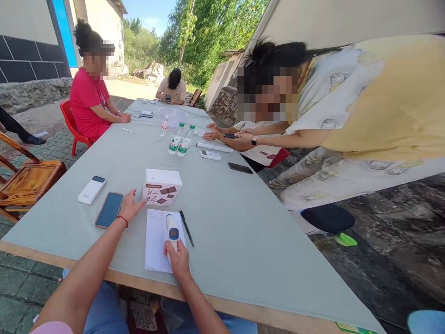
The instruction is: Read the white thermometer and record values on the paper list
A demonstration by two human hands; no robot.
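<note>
My right hand [179,260] grips the handle of a white and blue infrared thermometer [171,226], held over a sheet of paper [155,241] with its small screen facing me. At the left side of a white and brown "Super Meal" box [162,188] is my left hand [131,207], fingers apart. Its thumb is at the box's lower left corner; whether it touches is hard to see. Left of that hand lies a smartphone [109,210], and beyond it a white power bank [92,189]. A black pen [187,228] rests right of the paper.
Two water bottles [181,140] with green caps stand mid-table, near a smaller bottle [164,125] and a clear basin [173,116]. Another phone [240,168] lies by the right edge. People sit around the table; one person [382,102] leans in from the right.
</note>
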